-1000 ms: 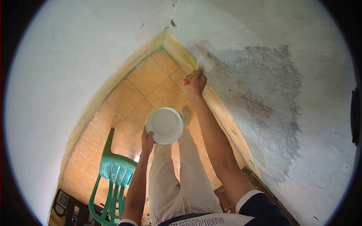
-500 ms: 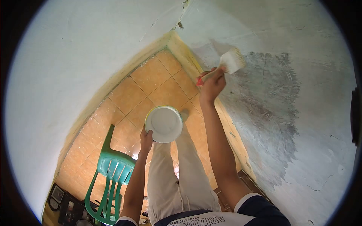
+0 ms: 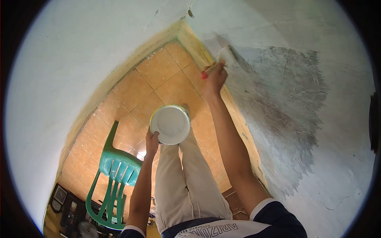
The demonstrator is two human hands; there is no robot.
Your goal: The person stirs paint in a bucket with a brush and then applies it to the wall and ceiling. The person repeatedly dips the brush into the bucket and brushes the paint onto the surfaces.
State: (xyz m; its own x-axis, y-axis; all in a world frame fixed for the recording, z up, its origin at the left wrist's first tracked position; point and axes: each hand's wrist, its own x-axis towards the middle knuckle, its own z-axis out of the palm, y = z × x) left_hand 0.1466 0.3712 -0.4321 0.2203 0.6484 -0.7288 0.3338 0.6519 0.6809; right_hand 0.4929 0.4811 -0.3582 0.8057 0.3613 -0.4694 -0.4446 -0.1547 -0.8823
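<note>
A wide paintbrush [image 3: 228,55] with a red handle end is gripped in my right hand [image 3: 216,76]. Its pale bristles are at the right wall [image 3: 341,79], by the left side of a dark grey wet-looking patch [image 3: 283,91]. Whether the bristles press on the surface is hard to tell. My left hand [image 3: 152,142] holds a round white bucket [image 3: 170,137] by its rim, thumb over the inside edge. Whitish liquid shows in the bucket, which is above my legs.
A green plastic chair [image 3: 119,166] stands on the orange tile floor [image 3: 154,75] to my left. Dark household items and a fan [image 3: 88,229] lie at the lower left. The left wall [image 3: 71,59] meets the right wall in a corner ahead, with a yellowish strip [image 3: 194,44] along the base.
My right hand has moved the brush left and slightly up in view, toward the corner, and the bristles have turned edge-on. The bucket stays in my left hand; the whole view has shifted slightly.
</note>
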